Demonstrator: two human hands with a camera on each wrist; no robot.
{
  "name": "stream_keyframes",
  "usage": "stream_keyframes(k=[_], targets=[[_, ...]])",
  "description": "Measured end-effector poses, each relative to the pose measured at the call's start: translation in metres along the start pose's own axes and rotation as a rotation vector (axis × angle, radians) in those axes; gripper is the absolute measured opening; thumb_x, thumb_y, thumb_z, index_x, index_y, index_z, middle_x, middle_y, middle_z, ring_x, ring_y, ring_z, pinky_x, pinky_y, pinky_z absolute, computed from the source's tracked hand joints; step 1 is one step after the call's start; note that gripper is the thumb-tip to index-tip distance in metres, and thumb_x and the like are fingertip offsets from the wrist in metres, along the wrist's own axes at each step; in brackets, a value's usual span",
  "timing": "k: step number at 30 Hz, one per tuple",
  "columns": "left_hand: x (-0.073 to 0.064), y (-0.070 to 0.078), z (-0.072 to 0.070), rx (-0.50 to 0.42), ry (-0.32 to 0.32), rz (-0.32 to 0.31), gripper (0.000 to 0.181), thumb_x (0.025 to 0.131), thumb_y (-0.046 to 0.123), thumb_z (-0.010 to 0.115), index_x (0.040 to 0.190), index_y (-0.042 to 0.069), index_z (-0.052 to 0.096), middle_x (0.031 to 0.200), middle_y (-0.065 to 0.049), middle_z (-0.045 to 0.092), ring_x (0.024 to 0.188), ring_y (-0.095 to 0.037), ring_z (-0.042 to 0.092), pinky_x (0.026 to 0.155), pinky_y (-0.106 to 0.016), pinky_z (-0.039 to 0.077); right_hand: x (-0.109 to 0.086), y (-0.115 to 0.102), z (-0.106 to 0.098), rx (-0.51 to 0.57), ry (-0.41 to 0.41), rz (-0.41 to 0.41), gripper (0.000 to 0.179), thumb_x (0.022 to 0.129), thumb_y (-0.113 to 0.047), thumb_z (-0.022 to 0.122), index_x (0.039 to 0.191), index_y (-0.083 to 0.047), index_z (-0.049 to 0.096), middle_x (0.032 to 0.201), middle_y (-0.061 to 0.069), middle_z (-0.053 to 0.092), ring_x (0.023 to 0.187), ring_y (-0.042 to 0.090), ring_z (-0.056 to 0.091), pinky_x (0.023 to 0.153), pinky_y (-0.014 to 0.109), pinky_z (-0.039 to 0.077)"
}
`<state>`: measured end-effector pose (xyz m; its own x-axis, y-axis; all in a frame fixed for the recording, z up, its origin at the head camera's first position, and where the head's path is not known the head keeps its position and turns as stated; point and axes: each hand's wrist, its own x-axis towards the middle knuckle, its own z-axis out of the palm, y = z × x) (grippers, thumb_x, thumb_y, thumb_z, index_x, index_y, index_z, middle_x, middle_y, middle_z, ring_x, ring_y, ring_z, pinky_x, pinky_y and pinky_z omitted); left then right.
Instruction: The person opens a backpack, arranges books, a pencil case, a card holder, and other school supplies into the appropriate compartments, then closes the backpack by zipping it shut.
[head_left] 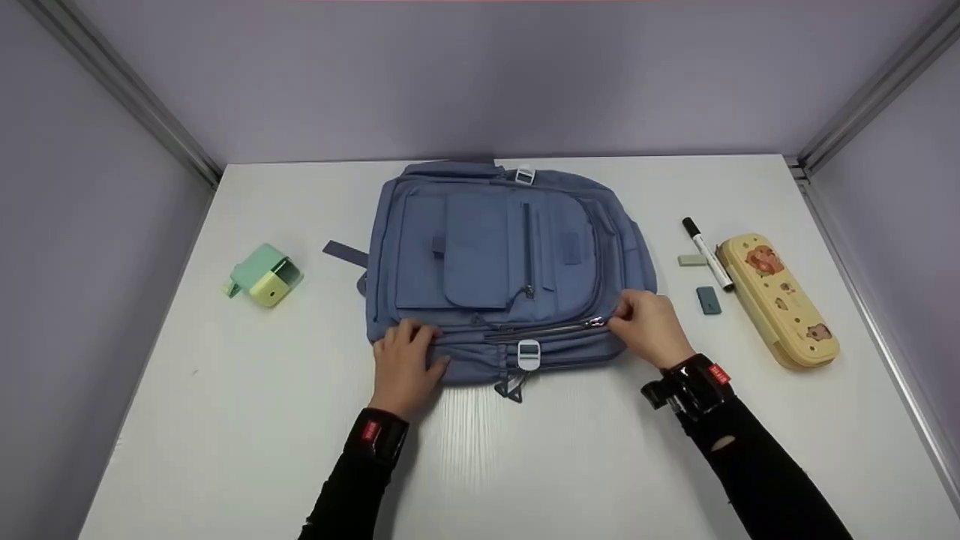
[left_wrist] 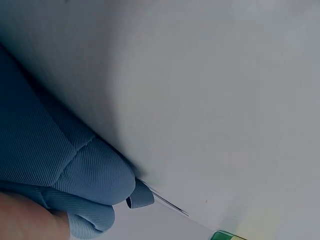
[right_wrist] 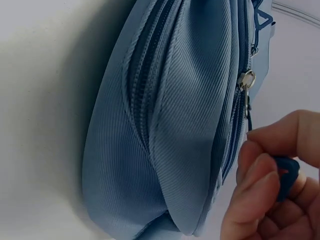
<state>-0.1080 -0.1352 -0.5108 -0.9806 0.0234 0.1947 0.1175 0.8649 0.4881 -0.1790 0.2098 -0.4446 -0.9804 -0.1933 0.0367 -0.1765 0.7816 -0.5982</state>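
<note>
A blue backpack lies flat on the white table, its front pockets facing up. At its near left corner my left hand grips the fabric, fingers bent over the edge and thumb apart. Bunched blue cloth lies beside that hand in the left wrist view. My right hand is at the near right side of the bag, where it pinches the zipper pull by its dark cord end. The metal zipper slider sits on the zipper track just beyond the fingertips.
Left of the bag stands a green and yellow pencil sharpener. On the right lie a marker, a pale green eraser, a dark teal eraser and a yellow pencil case. Walls border the table's back and sides.
</note>
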Motion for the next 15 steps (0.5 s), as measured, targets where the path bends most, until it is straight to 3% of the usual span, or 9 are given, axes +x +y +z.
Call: stream_keyframes(k=[15], targets=[[0.0005, 0.0045, 0.0052, 0.026, -0.026, -0.034, 0.032, 0.083, 0.026, 0.079, 0.109, 0.013, 0.064, 0.116, -0.009, 0.057, 0.105, -0.031, 0.052, 0.087, -0.047, 0.036, 0.0045, 0.0107, -0.0044, 0.025, 0.023, 0.034, 0.015, 0.075, 0.002, 0.062, 0.064, -0.006, 0.055, 0.065, 0.006, 0.059, 0.061, 0.014, 0.048, 0.056, 0.023, 0.037]])
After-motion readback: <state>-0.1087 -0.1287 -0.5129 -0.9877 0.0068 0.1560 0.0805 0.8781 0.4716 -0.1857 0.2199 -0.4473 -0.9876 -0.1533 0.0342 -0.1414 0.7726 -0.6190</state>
